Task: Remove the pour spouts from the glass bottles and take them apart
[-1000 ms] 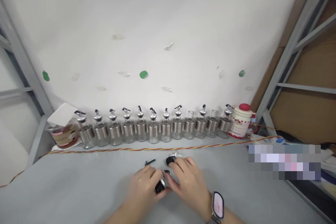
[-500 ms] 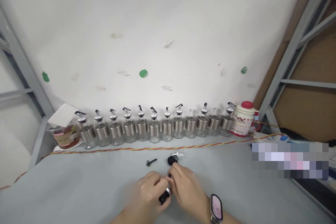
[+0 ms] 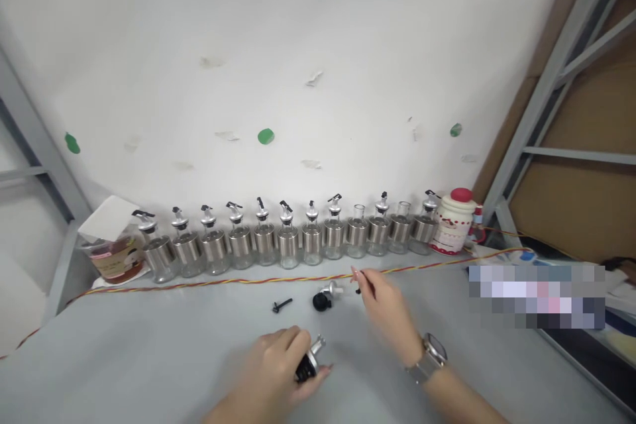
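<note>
My left hand (image 3: 281,364), low in the middle, is closed around a bottle pourer (image 3: 309,361) with a silver spout and black ribbed stopper; its silver tip points up and right. To the right, my right hand (image 3: 385,305) is raised over the table with fingers pinched. A small black piece (image 3: 358,291) shows at its fingertips, mostly hidden. Between the hands and the bottles lie a second silver spout (image 3: 332,289), a round black stopper part (image 3: 321,302) beside it, and a thin black lever (image 3: 282,305) further left.
A row of glass bottles with steel sleeves (image 3: 288,237) stands along the wall; most carry pourers, two have bare necks. A red-and-yellow twisted wire (image 3: 199,285) runs before them. A tea cup (image 3: 116,258) stands left, a red-lidded jar (image 3: 451,222) right.
My right hand has left the pourer and moved right and up, with a small black piece at its fingers. The left hand keeps the pourer, whose silver spout now shows.
</note>
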Motion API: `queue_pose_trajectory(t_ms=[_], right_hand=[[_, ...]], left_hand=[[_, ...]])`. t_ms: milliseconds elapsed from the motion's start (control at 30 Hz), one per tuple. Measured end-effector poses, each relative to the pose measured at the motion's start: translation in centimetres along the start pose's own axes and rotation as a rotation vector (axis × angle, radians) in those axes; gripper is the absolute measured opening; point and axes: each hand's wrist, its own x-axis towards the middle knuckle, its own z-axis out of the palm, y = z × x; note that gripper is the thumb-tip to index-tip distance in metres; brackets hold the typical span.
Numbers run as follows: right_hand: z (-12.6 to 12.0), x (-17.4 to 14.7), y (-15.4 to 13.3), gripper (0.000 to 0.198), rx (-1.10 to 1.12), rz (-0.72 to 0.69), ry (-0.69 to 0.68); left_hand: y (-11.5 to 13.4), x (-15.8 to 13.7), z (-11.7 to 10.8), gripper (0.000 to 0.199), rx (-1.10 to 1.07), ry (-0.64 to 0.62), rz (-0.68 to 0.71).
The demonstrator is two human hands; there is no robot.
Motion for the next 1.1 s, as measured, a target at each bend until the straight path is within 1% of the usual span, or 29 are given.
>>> queue_pose_trajectory(t_ms=[100, 200, 300, 400, 500, 567, 633, 700, 767, 800, 933, 1000, 1100], right_hand=[[0.2, 1.0, 1.5, 0.03, -0.099, 0.126, -0.058], [1.1, 1.3, 2.7, 0.026, -0.089, 0.154, -0.123], [2.0, 1.4, 3.4, 0.029, -0.047, 0.16, -0.171], [2.0, 1.3, 3.2, 0.032, -0.005, 0.165, -0.148], [1.2, 0.9, 2.0, 0.037, 0.029, 0.156, -0.077], [0.9, 0.1, 0.6, 0.042, 0.137, 0.13, -0.108], [1.0, -1.0, -1.0, 0.049, 0.337, 0.117, -0.273], [1.5, -2.3, -2.4, 0.052, 0.504, 0.145, -0.462], [2.3, -3.4, -3.4, 0.05, 0.628, 0.19, -0.579], [2.7, -3.8, -3.7, 0.048, 0.681, 0.222, -0.611], [3.6, -4.3, -4.0, 0.042, 0.845, 0.325, -0.658], [3.7, -4.2, -3.9, 0.043, 0.889, 0.329, -0.66], [3.6, -3.9, -3.9, 0.048, 0.915, 0.339, -0.617]], left_hand=[[-0.2, 0.1, 0.4, 0.022, -0.054, -0.017, -0.085], [-0.4, 0.1, 0.5, 0.02, -0.104, -0.031, -0.116], [-0.7, 0.1, 0.7, 0.023, -0.139, -0.031, -0.141], [-1.1, -0.1, 1.4, 0.03, -0.169, -0.015, -0.17], [-1.4, -0.4, 2.1, 0.038, -0.19, 0.001, -0.224], [-1.4, -0.5, 2.4, 0.046, -0.201, 0.021, -0.259], [-1.3, -0.6, 2.6, 0.055, -0.215, 0.041, -0.261], [-1.2, -0.6, 2.6, 0.06, -0.226, 0.061, -0.234], [-1.2, -0.6, 2.5, 0.061, -0.228, 0.083, -0.21], [-1.2, -0.5, 2.4, 0.061, -0.231, 0.093, -0.203], [-1.2, -0.4, 2.1, 0.058, -0.257, 0.125, -0.184], [-1.1, -0.4, 2.0, 0.06, -0.273, 0.122, -0.156], [-1.1, -0.4, 1.9, 0.058, -0.316, 0.098, -0.138]])
